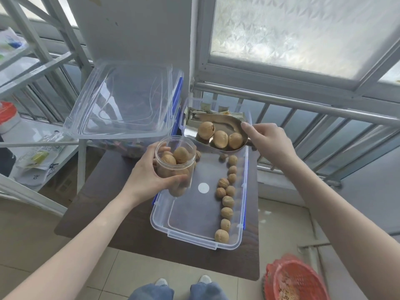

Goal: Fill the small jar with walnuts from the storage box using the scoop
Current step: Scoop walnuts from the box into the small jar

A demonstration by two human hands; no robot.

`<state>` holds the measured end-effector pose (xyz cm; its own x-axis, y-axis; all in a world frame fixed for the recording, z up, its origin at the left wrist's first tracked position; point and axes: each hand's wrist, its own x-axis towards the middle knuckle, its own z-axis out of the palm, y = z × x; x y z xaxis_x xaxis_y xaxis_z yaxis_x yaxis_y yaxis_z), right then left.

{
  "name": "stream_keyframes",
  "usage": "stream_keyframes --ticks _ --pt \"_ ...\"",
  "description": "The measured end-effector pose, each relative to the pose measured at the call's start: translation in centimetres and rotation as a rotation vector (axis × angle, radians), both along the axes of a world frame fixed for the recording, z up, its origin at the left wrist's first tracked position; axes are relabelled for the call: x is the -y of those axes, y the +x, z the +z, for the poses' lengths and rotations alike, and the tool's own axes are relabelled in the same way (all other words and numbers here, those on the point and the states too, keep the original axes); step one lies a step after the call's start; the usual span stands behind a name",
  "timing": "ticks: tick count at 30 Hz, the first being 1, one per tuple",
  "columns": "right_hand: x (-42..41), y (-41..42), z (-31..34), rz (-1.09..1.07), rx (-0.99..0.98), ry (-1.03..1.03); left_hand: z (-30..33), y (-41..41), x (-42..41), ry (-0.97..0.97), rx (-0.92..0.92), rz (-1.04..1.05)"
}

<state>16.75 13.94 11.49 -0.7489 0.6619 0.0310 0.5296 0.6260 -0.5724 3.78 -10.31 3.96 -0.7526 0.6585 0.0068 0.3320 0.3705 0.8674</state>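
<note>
My left hand [149, 176] grips a small clear jar [175, 164], tilted and held over the left side of the clear storage box [194, 232]. Several walnuts lie inside the jar. My right hand [268, 137] holds a metal scoop [220, 126] by its handle, just right of and above the jar's mouth. Three walnuts [220, 138] sit in the scoop. A line of several loose walnuts [227, 201] runs along the right side of the box floor.
The box rests on a dark small table [129, 224]. A larger clear container with its lid [127, 100] raised stands behind the jar. A metal railing [303, 102] runs at the right, a white rack [32, 126] at the left, a red basket [296, 278] on the floor.
</note>
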Motion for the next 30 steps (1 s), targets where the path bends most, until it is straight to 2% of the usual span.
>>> stream_keyframes --ticks 6,15,30 --pt "-0.3 -0.2 3.9 0.150 0.086 0.220 0.1 0.2 -1.0 0.016 0.028 -0.008" --pt "-0.5 -1.4 7.0 0.248 0.205 0.588 0.3 0.4 -1.5 -0.005 0.015 -0.023" --pt "-0.4 -1.7 10.6 0.277 0.302 0.603 0.4 0.3 -1.0 0.027 0.022 0.006"
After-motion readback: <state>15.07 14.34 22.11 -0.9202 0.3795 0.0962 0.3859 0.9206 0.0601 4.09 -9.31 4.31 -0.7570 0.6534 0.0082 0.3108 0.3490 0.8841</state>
